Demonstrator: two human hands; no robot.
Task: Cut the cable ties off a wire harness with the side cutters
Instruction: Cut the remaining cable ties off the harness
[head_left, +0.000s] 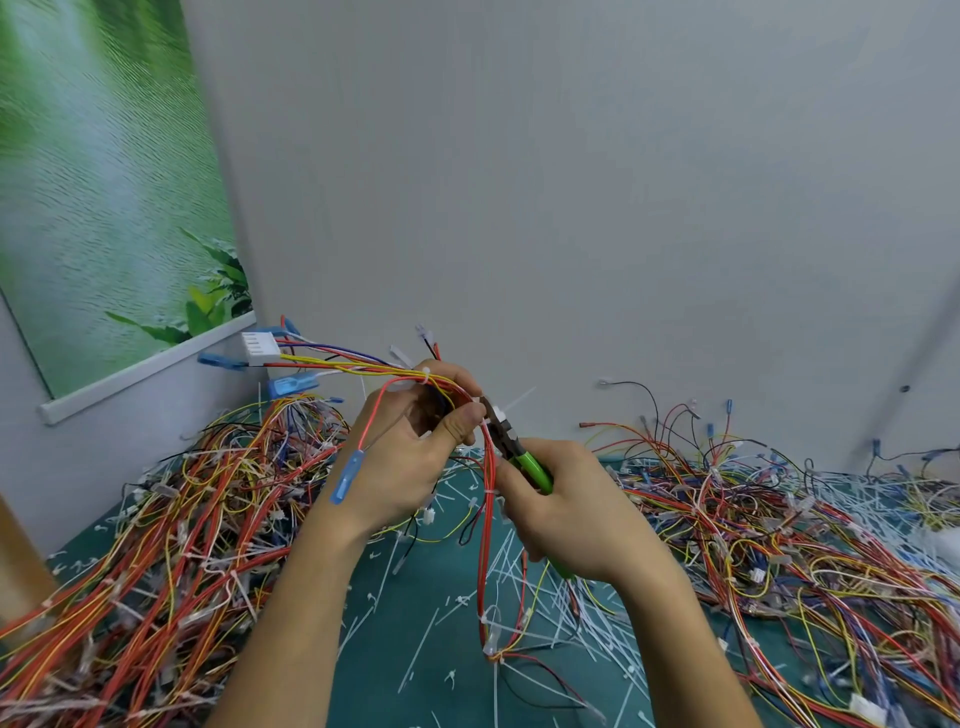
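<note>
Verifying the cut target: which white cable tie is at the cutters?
The white plastic cable tie with the upward tail, at the green-handled side cutters' tip; other ties sit clear.

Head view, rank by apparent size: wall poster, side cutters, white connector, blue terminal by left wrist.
1. wall poster
2. side cutters, partly hidden
3. white connector and blue terminal look alike, unranked

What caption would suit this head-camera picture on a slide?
Left hand grips a multicoloured wire harness while right hand holds green-handled side cutters at a white plastic cable tie.
</note>
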